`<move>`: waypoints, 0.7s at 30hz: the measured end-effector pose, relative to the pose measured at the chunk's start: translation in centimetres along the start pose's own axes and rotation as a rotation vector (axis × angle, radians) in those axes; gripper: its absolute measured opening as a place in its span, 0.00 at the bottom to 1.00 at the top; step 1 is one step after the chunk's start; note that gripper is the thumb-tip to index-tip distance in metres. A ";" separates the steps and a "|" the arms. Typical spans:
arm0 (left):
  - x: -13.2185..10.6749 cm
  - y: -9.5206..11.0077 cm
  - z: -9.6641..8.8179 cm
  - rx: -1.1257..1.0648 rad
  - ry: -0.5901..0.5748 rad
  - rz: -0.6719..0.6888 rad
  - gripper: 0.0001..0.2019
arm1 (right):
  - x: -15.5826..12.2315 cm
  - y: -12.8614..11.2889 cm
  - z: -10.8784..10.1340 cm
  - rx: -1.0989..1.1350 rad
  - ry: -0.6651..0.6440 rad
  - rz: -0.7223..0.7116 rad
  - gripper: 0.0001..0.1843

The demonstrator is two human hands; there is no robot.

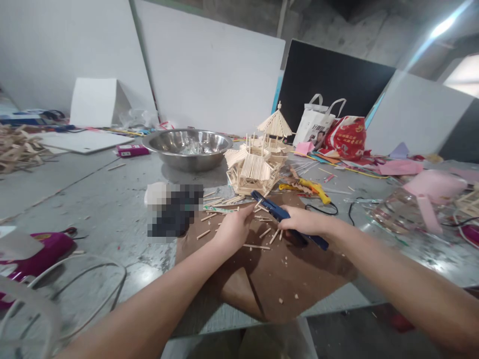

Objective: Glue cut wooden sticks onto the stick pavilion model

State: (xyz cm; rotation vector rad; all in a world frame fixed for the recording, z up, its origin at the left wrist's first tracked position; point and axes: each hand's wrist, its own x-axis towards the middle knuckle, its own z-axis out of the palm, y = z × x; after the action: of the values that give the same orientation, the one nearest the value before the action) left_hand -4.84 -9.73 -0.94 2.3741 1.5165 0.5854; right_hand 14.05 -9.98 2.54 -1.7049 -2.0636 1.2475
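My right hand (303, 219) is wrapped round the handles of a pair of dark blue cutters (271, 205), whose head points up and to the left. Beside that head, my left hand (236, 227) pinches a thin wooden stick (258, 203), its end at the jaws. Short cut sticks (256, 247) and small offcuts lie on a brown sheet (314, 279) under both hands. Just beyond them stands a small pavilion model (256, 167) built of wooden sticks, with a pointed roof on top.
A steel basin (187, 149) stands left of the model. A yellow-handled tool with a black cord (318, 192) lies to the right, near a pink-lidded clear jug (407, 204). Bags (346, 137) sit at the back. A white cable (121, 274) loops at the left.
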 end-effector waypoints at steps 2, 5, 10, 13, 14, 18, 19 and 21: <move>0.0 -0.2 -0.1 0.022 0.043 -0.020 0.19 | -0.2 -0.4 -0.5 -0.066 0.016 -0.073 0.12; -0.1 -0.2 -0.5 0.153 0.047 -0.020 0.20 | -0.5 -0.7 -1.4 -0.061 -0.052 -0.168 0.14; -0.1 -0.8 -1.3 0.277 0.061 0.009 0.22 | -1.1 -0.3 -3.1 -0.011 -0.075 -0.158 0.12; 0.1 -1.2 -1.4 0.265 0.083 -0.005 0.20 | -1.2 0.3 -3.9 -0.018 -0.029 -0.131 0.15; 0.1 -1.2 -1.4 0.252 0.091 -0.008 0.19 | -1.1 0.6 -4.0 -0.060 -0.004 -0.117 0.17; 0.0 -1.0 -1.2 0.197 0.106 -0.021 0.18 | -0.2 2.3 -3.6 -0.458 0.201 -0.002 0.28; 0.0 -0.9 -1.2 0.186 0.106 -0.028 0.18 | 0.2 2.9 -3.2 -0.560 0.262 0.046 0.31; -0.1 -0.8 -1.3 0.177 0.101 -0.040 0.18 | 0.9 4.1 -2.4 -0.684 0.317 0.121 0.35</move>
State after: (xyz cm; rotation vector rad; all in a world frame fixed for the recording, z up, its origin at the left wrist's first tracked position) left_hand -6.12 -9.46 -0.17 2.4705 1.7206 0.5922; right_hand 18.19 -8.16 0.86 -2.1372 -2.3499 0.2377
